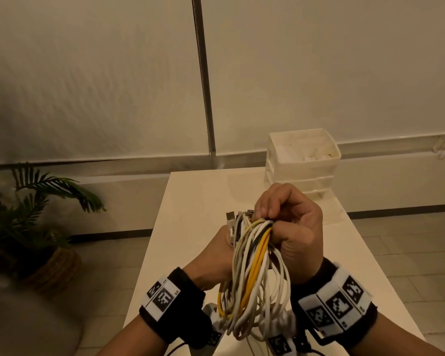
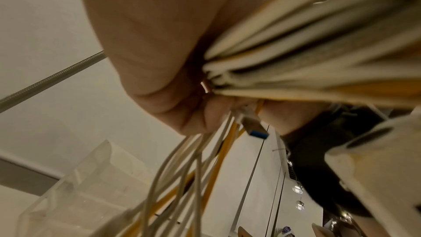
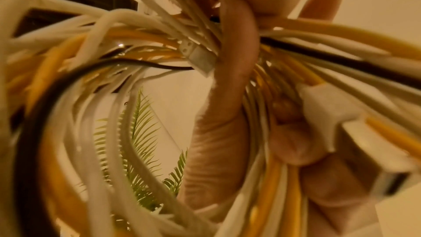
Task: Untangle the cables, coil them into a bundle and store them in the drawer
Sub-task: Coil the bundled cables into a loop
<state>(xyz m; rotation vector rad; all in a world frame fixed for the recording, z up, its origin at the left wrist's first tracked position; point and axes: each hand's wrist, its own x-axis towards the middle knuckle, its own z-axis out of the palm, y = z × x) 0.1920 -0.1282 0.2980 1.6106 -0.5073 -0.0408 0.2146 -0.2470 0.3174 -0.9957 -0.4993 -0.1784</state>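
Note:
A coiled bundle of cables (image 1: 252, 273), white, yellow and black, hangs between both hands above the white table (image 1: 190, 201). My right hand (image 1: 288, 222) grips the top of the coil with fingers curled over it. My left hand (image 1: 216, 255) holds the coil from the left side, mostly hidden behind the strands. In the left wrist view the cables (image 2: 296, 57) pass through the left hand (image 2: 182, 78), and a USB plug (image 2: 255, 125) hangs below. In the right wrist view the cables (image 3: 91, 96) loop round the right thumb (image 3: 227, 96). A white drawer unit (image 1: 303, 160) stands at the table's far right.
A potted palm (image 1: 36, 227) in a woven basket stands on the floor at the left. A metal pole (image 1: 203, 86) rises behind the table against the wall. Tiled floor lies on both sides of the table.

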